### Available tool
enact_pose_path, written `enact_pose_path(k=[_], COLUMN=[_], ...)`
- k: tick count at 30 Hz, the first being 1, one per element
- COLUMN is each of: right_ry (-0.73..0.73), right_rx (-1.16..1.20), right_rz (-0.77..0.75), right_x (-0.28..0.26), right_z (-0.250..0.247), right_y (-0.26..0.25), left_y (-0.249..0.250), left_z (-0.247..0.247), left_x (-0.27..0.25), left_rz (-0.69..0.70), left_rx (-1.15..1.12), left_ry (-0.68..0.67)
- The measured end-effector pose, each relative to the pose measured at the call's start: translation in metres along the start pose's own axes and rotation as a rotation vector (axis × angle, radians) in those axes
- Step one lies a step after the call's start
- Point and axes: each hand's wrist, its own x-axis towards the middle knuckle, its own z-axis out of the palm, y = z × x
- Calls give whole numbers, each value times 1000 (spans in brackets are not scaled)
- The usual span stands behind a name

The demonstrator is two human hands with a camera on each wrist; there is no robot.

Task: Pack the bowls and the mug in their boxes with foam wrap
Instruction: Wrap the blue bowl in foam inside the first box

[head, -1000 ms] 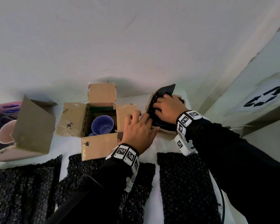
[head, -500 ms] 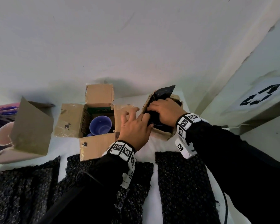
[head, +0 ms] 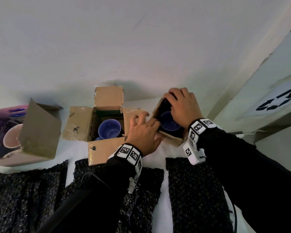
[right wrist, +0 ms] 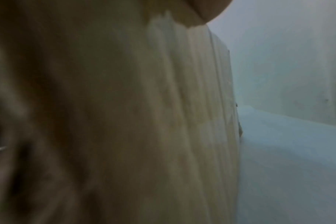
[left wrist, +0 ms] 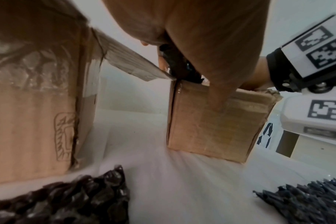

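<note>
A small cardboard box (head: 170,140) at the right holds a blue bowl (head: 168,122) lined with black foam wrap (head: 163,106). My right hand (head: 183,105) reaches over the box's far side, its fingers curled round the foam's top end at the rim. My left hand (head: 143,132) grips the same box (left wrist: 211,125) at its near left wall, thumb (left wrist: 218,97) outside, fingers inside against the foam wrap (left wrist: 180,68). A second blue bowl (head: 109,129) sits unwrapped in the open middle box (head: 106,148). A pink mug (head: 11,137) lies in the purple box (head: 0,118) at the left.
Three black foam sheets lie across the near table: left (head: 23,199), middle (head: 141,199), right (head: 196,195). A wall stands close behind the boxes. A grey bin with a recycling mark (head: 279,101) is at the right. The right wrist view shows only blurred cardboard (right wrist: 163,121).
My right hand has left the bowl and moved to the box's far rim, taking down the foam end that stood up. The blue bowl now shows. My left hand has closed in on the box's near wall.
</note>
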Motion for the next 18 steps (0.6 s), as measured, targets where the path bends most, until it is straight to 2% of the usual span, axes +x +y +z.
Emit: enact_pose_path(k=[2, 6, 8, 12, 15, 18], right_ry=[18, 45, -16, -194, -368, -431], right_rx=[11, 68, 94, 43, -17, 111], right_rz=[10, -77, -85, -8, 23, 88], right_x=[3, 1, -4, -4, -2, -9], right_z=[0, -1, -4, -9, -7, -4], right_y=[6, 9, 7, 6, 6, 9], left_y=[0, 4, 4, 6, 12, 13], left_z=[2, 7, 7, 9, 7, 2], left_x=[3, 7, 10, 10, 10, 10], left_rz=[3, 6, 13, 13, 9, -20], left_rx=[24, 101, 115, 80, -4, -182], left_ry=[-10, -19, -25, -5, -15, -54])
